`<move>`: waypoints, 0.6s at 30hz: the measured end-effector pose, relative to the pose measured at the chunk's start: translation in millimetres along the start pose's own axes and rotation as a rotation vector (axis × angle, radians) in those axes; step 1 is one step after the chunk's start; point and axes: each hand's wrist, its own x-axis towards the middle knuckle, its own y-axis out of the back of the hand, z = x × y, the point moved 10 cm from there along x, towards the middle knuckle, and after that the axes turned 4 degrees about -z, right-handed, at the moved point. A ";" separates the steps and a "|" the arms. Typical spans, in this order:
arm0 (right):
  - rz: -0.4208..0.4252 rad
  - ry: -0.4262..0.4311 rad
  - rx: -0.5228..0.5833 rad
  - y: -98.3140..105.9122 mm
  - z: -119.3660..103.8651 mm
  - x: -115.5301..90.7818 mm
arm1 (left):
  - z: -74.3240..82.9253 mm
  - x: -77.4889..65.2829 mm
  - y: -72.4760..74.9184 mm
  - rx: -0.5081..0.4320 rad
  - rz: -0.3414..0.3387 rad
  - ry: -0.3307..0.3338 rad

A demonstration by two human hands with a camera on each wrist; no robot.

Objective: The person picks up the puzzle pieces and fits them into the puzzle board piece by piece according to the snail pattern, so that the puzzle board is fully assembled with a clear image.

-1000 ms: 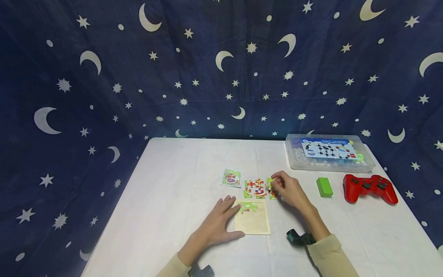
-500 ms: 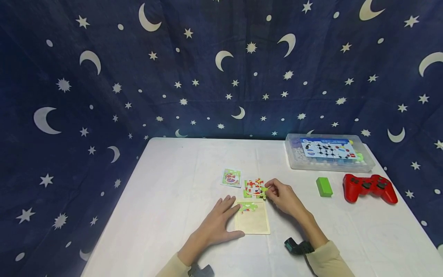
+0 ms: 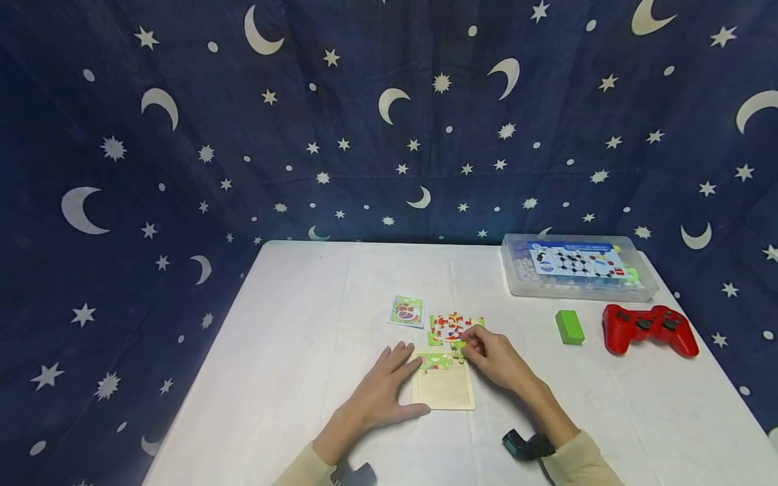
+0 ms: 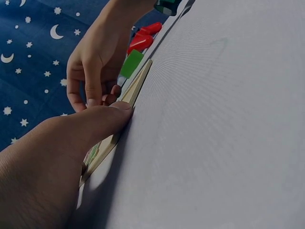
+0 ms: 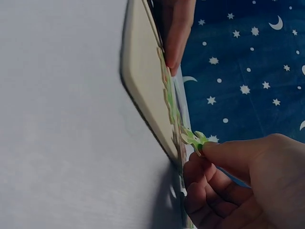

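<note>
Between thumb and fingertips my right hand (image 3: 495, 358) pinches a green jigsaw piece (image 5: 193, 139), close over the far right corner of a square wooden puzzle tray (image 3: 444, 395). Joined green pieces (image 3: 435, 362) lie along the tray's far side, left of the held one. My left hand (image 3: 384, 391) lies spread at the tray's left side, its fingers at the far left corner and its thumb on the near edge. Just beyond the tray is a cluster of loose red, white and green jigsaw pieces (image 3: 446, 327), partly hidden by my right hand.
A small picture card (image 3: 406, 312) lies left of the loose pieces. To the right are a green block (image 3: 569, 327) and a red game controller (image 3: 649, 331). A clear plastic box (image 3: 577, 287) stands at the back right of the white table (image 3: 304, 317).
My right hand has carried the green jigsaw piece left and nearer, from the right end of the loose pieces to the tray's far right corner. My left hand has stayed in place.
</note>
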 end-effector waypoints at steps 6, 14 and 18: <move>-0.035 0.008 -0.005 -8.3 0.2 -4.3 | -1.3 -0.6 -1.8 -0.011 -0.015 0.019; -0.056 -0.027 -0.022 -12.1 0.8 -5.4 | -0.6 0.5 -0.7 -0.010 -0.010 0.016; -0.052 -0.012 -0.027 -13.1 -1.1 -4.4 | 0.3 0.4 0.4 -0.007 -0.001 0.009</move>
